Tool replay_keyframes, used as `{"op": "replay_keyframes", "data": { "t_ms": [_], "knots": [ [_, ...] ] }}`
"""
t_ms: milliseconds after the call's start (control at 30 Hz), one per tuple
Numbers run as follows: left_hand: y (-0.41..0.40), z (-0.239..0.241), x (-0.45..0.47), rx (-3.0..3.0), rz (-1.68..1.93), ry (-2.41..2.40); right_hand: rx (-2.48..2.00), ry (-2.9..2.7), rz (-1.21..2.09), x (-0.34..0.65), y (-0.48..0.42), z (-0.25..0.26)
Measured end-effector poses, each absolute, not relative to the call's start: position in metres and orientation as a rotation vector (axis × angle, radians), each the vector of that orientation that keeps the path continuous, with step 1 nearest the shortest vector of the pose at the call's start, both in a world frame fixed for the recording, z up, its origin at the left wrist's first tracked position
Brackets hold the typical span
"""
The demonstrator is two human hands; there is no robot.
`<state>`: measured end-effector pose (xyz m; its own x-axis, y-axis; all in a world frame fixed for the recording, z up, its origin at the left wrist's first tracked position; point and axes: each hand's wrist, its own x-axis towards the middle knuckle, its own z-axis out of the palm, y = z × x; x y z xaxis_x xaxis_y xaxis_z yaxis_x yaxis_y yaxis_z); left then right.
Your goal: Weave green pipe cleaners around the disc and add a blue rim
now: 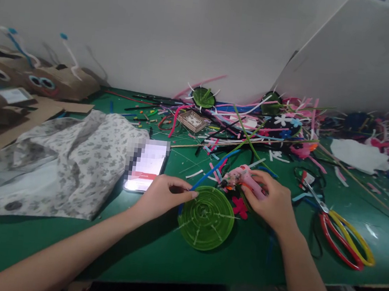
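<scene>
A round green coil disc (pixel 205 220), with whitish strands radiating across it, lies near the middle front of the table. My left hand (pixel 163 195) is closed at its upper left rim, thumb and finger pinching a blue pipe cleaner (pixel 208 174) against the edge. One end of the pipe cleaner rises to the upper right; part of it follows the disc's left rim. My right hand (pixel 270 197) is wrapped round a pink glue gun (pixel 246 179), its bit-covered front end pointing left above the disc. A dark pink felt-like flower (pixel 240 207) lies between disc and right hand.
Red-and-yellow-handled scissors (pixel 341 235) lie at right. A lit phone (pixel 147 163) and patterned cloth (pixel 74 160) are at left, with paper-bag figures (pixel 51 82) behind. Pipe cleaner scraps, a small brown tray (pixel 193 121) and another green disc (pixel 202 98) crowd the back.
</scene>
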<state>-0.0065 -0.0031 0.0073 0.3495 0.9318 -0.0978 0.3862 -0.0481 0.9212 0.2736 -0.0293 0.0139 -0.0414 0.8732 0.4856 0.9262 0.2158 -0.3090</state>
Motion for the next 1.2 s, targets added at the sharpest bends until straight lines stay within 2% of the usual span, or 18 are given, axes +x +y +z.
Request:
{"op": "replay_keyframes", "data": {
  "t_ms": [1200],
  "knots": [
    [-0.0043,0.0068,-0.0065,1.641,0.706,1.175,-1.582,-1.941,-0.167,0.2725,-0.0296,0.0105]
  ]
}}
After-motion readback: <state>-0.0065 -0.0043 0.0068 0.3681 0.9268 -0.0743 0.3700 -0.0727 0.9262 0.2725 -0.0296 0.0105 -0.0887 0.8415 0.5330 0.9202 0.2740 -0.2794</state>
